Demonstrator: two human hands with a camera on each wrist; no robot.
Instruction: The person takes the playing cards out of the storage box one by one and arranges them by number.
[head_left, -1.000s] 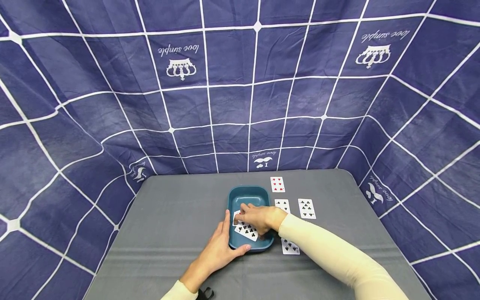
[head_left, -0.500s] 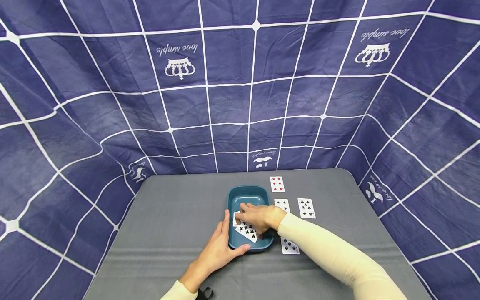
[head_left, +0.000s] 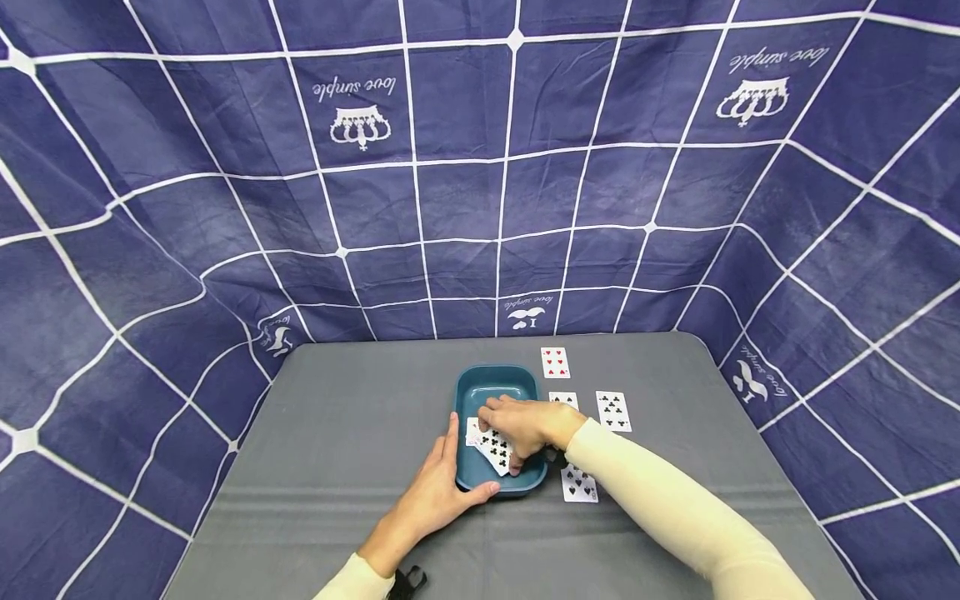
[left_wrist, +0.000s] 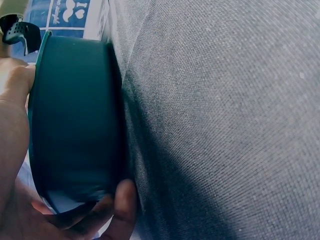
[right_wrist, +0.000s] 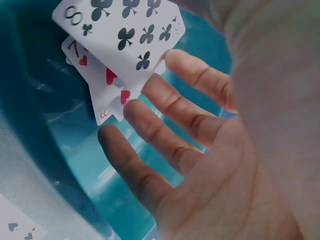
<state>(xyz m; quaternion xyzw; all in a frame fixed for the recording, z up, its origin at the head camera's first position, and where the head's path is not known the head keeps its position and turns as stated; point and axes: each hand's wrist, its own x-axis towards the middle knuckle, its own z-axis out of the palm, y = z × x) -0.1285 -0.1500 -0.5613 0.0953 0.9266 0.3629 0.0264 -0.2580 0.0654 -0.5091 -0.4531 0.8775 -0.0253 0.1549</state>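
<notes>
1. The thumb and fingers of the right hand (head_left: pixel 525 423) are bent inward and pinch the eight of clubs (right_wrist: pixel 117 40) by its edges; the other fingers spread loosely, holding nothing
2. That card seems slightly bowed and is inside the tray (head_left: pixel 496 367), above the seven of hearts (right_wrist: pixel 84 61), with the edge of at least one more card showing underneath
3. The left hand (head_left: pixel 435 490) lies around the tray's near left corner, fingers fairly straight along the side and thumb at the near rim, steadying it rather than gripping
4. Outside the tray, on its right, four face-up cards lie on the grey table (head_left: pixel 337 442): the six of hearts (head_left: pixel 555 363) farthest off, a club card (head_left: pixel 613 417) to the side, a black card (head_left: pixel 564 397) partly behind the right hand, and a spade card (head_left: pixel 579 487) nearest, partly under the sleeve (head_left: pixel 660 500)
5. The work looks partway along: cards lie in both places, the pinched one is not clear of the tray, and how many remain under it cannot be told
6. Beyond the table hangs a blue checked curtain (head_left: pixel 465 200)
</notes>
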